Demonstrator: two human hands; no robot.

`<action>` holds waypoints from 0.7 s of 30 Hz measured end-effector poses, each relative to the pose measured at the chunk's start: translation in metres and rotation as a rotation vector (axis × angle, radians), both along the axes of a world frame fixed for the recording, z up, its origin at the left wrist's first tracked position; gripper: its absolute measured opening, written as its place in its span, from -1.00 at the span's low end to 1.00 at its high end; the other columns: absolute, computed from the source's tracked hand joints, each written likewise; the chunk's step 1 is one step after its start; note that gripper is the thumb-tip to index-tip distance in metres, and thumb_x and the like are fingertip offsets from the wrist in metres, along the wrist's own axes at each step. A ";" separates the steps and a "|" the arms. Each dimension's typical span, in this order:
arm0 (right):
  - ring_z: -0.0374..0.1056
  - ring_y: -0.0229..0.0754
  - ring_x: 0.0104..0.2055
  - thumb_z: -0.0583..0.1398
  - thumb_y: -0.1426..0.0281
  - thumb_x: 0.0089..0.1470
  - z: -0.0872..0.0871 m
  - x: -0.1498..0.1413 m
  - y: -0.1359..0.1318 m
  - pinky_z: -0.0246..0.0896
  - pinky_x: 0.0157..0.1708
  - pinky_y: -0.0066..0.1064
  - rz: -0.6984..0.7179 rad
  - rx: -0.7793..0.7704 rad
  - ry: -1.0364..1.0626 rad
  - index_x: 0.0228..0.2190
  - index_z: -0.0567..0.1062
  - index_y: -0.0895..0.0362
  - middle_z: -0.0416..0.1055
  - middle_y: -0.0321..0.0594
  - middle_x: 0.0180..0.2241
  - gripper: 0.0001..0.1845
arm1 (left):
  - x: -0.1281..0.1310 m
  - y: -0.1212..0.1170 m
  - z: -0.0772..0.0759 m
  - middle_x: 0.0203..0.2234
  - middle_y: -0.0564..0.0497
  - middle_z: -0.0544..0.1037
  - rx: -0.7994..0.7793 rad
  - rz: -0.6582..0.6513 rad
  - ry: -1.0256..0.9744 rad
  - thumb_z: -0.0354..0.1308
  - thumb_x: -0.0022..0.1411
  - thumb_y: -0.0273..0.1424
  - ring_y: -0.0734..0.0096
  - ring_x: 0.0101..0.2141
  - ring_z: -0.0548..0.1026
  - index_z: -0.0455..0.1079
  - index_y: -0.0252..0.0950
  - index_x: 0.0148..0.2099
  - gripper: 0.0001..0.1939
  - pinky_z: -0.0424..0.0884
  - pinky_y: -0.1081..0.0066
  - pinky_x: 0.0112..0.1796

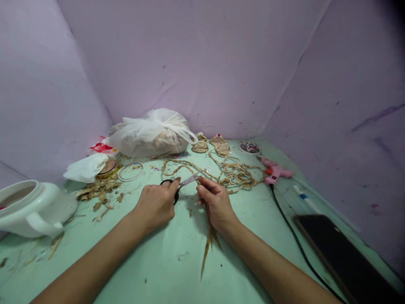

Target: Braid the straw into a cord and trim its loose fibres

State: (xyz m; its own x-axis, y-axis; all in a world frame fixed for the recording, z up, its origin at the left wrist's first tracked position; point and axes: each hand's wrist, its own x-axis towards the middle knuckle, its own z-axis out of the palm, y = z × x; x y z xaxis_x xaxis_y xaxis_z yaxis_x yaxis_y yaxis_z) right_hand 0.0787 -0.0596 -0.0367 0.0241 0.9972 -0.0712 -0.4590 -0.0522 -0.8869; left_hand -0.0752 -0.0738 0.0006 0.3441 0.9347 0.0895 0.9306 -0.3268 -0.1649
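Observation:
My left hand (160, 200) is closed round the black handles of a pair of scissors (189, 180). The blades point right and reach the fingertips of my right hand (217, 200). That hand pinches a strand of dried plant fibre (207, 249), whose brown, pointed ends hang below the palm. Just beyond both hands, a long braided cord (238, 174) of the same straw colour lies in a loose tangle. Whether the blades touch the fibre is hard to make out.
A pink glue gun (276, 172) with a black cable, a marker (305, 198) and a phone (341, 253) lie right. Left are a white pot (60, 202), dried scraps (98, 190) and a white ring (122, 175). Behind stand a plastic bag (152, 135), woven pieces (221, 147) and a bead dish (249, 147).

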 end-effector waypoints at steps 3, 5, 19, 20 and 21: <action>0.13 -0.39 -0.59 0.29 0.39 -0.34 0.001 0.000 0.000 0.09 -0.66 -0.52 0.011 0.006 -0.012 -0.37 0.51 0.17 0.39 -0.30 -0.49 -0.66 | -0.002 0.001 -0.003 -0.30 -0.09 0.50 -0.003 -0.003 0.015 -0.14 0.04 -0.51 0.17 -0.40 0.48 0.08 -0.30 0.14 -0.45 0.24 0.31 -0.50; 0.12 -0.38 -0.59 0.29 0.39 -0.35 0.002 0.001 -0.001 0.08 -0.67 -0.52 0.015 0.001 -0.008 -0.37 0.51 0.17 0.37 -0.32 -0.53 -0.66 | -0.002 0.001 -0.003 -0.30 -0.09 0.50 -0.007 -0.005 0.012 -0.14 0.03 -0.53 0.18 -0.40 0.48 0.08 -0.29 0.13 -0.45 0.22 0.33 -0.50; 0.09 -0.41 -0.69 0.20 0.45 -0.27 0.006 -0.002 0.001 0.21 -0.74 -0.52 0.069 -0.151 0.013 -0.42 0.45 0.21 0.20 -0.40 -0.67 -0.77 | -0.006 0.004 0.005 -0.47 0.10 0.50 0.015 0.132 -0.400 -0.10 0.05 -0.42 0.38 -0.44 0.44 0.27 -0.13 -0.11 -0.68 0.20 0.46 -0.46; 0.07 -0.42 -0.71 0.18 0.46 -0.26 0.006 -0.002 0.000 0.21 -0.75 -0.51 0.082 -0.168 -0.016 -0.43 0.44 0.22 0.20 -0.41 -0.68 -0.79 | -0.006 0.004 0.004 -0.45 0.10 0.51 0.000 0.122 -0.384 -0.10 0.04 -0.42 0.36 -0.42 0.45 0.27 -0.12 -0.12 -0.68 0.19 0.46 -0.46; 0.05 -0.43 -0.74 0.16 0.47 -0.24 0.005 -0.003 0.000 0.20 -0.77 -0.51 0.097 -0.184 -0.045 -0.42 0.43 0.22 0.20 -0.41 -0.69 -0.79 | -0.005 0.004 0.003 -0.43 0.10 0.51 -0.018 0.110 -0.363 -0.10 0.04 -0.42 0.34 -0.39 0.45 0.27 -0.12 -0.13 -0.68 0.19 0.45 -0.46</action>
